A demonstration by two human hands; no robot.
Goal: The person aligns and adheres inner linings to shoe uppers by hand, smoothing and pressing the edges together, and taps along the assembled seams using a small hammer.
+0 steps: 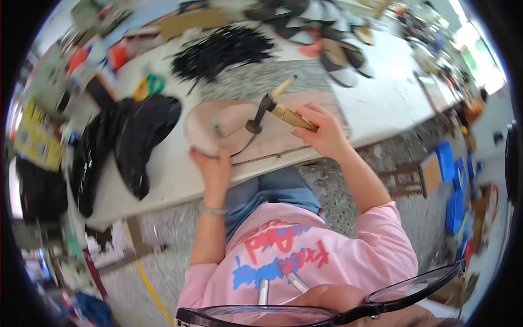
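Near the table's front edge lies a pale pink slipper or shoe sole (199, 126) with a dark rim; a rounded pale piece shows within its outline. My left hand (213, 166) is closed on its near edge, thumb on top, the other fingers partly hidden beneath. In my right hand (322, 131) is a hammer (291, 117) with a wooden handle, my fingers wrapped round the grip. Its dark head is over the sole's right side; whether it touches cannot be told. A thin light stick with a dark tip (284, 86) shows just beyond the hammer head.
Under the work lies a pinkish board (321, 106), with a grey streaked slab (261, 80) behind it. Black strips (223, 52) are heaped farther back. Shiny black boots (143, 136) and green-and-yellow-handled scissors (150, 86) lie left; several slippers (343, 60) stand back right.
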